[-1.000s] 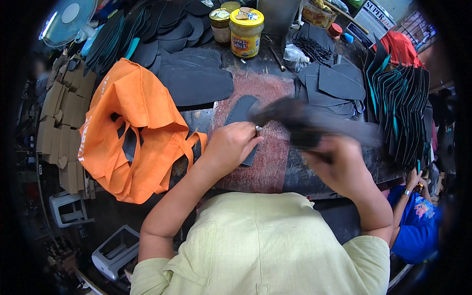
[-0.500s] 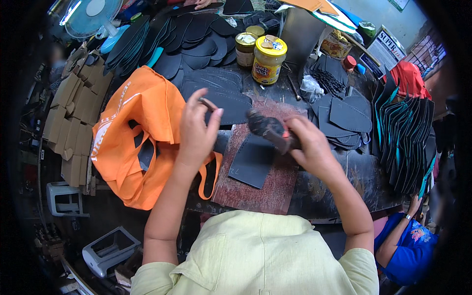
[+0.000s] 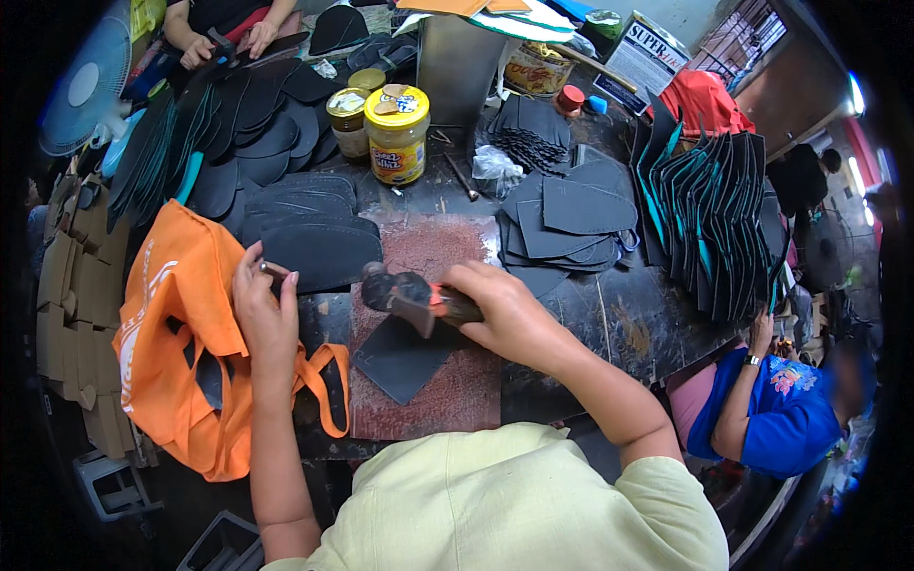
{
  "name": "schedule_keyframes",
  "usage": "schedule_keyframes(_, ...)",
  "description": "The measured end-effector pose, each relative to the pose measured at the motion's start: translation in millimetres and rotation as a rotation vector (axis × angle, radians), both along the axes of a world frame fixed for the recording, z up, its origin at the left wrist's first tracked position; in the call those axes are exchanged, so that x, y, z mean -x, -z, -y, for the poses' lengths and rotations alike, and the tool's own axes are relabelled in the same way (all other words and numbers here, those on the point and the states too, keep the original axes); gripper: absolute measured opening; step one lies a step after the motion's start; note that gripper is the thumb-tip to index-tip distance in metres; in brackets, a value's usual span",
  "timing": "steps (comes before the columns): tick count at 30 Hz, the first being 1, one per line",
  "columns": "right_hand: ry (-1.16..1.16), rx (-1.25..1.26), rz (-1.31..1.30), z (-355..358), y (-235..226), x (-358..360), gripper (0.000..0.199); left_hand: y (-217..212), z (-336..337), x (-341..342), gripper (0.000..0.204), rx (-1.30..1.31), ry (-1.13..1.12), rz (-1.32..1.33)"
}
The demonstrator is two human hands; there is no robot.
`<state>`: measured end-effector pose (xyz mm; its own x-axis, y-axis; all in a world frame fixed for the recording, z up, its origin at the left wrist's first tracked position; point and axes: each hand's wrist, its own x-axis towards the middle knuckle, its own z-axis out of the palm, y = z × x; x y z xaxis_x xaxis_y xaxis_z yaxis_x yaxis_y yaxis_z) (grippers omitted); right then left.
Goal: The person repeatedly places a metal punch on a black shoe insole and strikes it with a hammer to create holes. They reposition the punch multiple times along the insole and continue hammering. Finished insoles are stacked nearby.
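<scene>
My right hand (image 3: 490,303) is closed round the handle of a hammer (image 3: 405,293), whose dark, wrapped-looking head has a red-orange band beside it. The hammer hovers over a black flat sheet piece (image 3: 405,362), covering part of it; whether they touch I cannot tell. That piece lies turned like a diamond on a worn reddish mat (image 3: 428,414). To the left, my left hand (image 3: 267,309) pinches a short thin rod-like tool (image 3: 273,270) between thumb and fingers. It is raised beside an orange cloth bag (image 3: 186,333) and near a stack of black stitched-edge pieces (image 3: 319,252).
Black pieces (image 3: 586,209) lie right of the mat, with a standing row of black-and-teal pieces (image 3: 709,228) beyond. A yellow-lidded jar (image 3: 398,138) stands behind. A co-worker's hands (image 3: 200,49) work at the far left; another person in blue (image 3: 781,409) is at the right.
The view has swung right, so the table appears farther left. My right hand has brought the hammer leftward over the black piece. A co-worker's hands have come into view at the far left.
</scene>
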<state>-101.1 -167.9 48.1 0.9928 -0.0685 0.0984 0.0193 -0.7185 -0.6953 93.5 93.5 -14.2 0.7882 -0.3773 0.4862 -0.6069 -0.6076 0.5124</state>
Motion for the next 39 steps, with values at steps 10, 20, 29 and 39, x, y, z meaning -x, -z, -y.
schedule_keyframes(10,0.784,-0.031,0.482,105,-6,76,0.035,3,3,-6,0.014,0.146,0.039,-0.039)
schedule_keyframes(20,0.648,-0.292,0.141,70,10,108,0.039,-12,21,-4,0.006,0.253,0.254,-0.255)
schedule_keyframes(29,0.452,-0.294,-0.010,12,-2,84,0.048,-55,70,6,0.019,0.020,0.744,-0.549)
schedule_keyframes(39,0.223,0.050,-0.178,4,8,83,0.050,-37,92,16,0.022,-0.030,0.618,-0.143)
